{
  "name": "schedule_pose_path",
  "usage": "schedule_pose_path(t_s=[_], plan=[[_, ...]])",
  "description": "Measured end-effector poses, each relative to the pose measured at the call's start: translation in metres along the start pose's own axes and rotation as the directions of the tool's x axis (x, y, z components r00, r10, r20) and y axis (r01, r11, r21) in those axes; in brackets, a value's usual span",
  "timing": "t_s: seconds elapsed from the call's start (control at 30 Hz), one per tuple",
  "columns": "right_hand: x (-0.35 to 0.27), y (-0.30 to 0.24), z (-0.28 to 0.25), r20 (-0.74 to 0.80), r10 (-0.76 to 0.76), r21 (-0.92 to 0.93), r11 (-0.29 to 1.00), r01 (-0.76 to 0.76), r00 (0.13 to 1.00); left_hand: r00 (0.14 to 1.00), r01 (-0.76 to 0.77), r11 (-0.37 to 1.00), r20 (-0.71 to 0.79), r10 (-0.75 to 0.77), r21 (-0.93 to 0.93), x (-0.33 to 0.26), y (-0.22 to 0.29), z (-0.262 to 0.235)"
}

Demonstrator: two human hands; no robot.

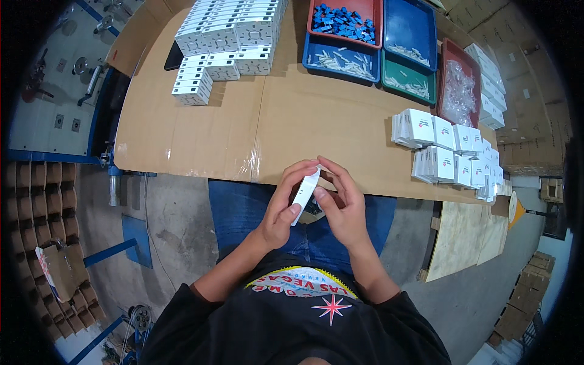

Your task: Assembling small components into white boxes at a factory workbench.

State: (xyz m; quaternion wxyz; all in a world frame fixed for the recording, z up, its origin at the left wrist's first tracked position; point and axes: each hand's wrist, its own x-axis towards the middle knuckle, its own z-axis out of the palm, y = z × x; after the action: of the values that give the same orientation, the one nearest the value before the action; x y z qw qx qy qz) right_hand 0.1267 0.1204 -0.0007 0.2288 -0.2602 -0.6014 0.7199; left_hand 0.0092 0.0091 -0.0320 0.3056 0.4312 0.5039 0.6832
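A slim white box (306,193) is held up edge-on in front of my chest, at the table's near edge. My left hand (281,210) wraps its left side, with the thumb pressed on the near part and the fingers reaching to the far end. My right hand (345,213) curves round the other side. Its fingertips meet the far end and its thumb is bent in toward the box. The box's right face is mostly hidden from view. Flat white boxes (443,149) stand in rows on the table to the right of my hands.
The cardboard-covered table (201,137) bears stacked white cartons (234,42) at the far left. Beyond my hands are a red tray (314,24) of blue parts, blue trays (308,58) and a green tray (389,85) with small white pieces, and a red bin (446,112) of clear plastic bags.
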Motion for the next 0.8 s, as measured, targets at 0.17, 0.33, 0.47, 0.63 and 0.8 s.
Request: schedule_pose_path(t_s=[0.17,0.33,0.47,0.63,0.8], plan=[[0.009,-0.006,-0.005,0.118,-0.534,-0.597,0.636,0.490,0.837,0.970,0.227,0.942,-0.027,-0.241,-0.248,-0.010,0.002,0.001],[0.009,0.002,-0.011,0.259,-0.621,-0.495,0.573,0.654,0.740,0.972,0.208,0.929,-0.037,-0.230,-0.305,-0.008,0.003,0.009],[0.004,0.003,0.004,-0.092,-0.433,-0.306,0.869,0.388,0.897,0.992,-0.102,0.985,-0.084,0.091,-0.139,-0.003,-0.002,0.005],[-0.004,0.001,0.002,0.057,-0.016,0.104,0.995,0.010,0.998,0.966,-0.257,0.929,0.065,0.249,0.268,-0.008,-0.013,0.001],[0.004,0.007,0.003,0.002,-0.144,0.130,0.981,0.143,0.990,0.989,0.122,0.964,-0.050,-0.138,-0.236,-0.005,0.011,0.020]])
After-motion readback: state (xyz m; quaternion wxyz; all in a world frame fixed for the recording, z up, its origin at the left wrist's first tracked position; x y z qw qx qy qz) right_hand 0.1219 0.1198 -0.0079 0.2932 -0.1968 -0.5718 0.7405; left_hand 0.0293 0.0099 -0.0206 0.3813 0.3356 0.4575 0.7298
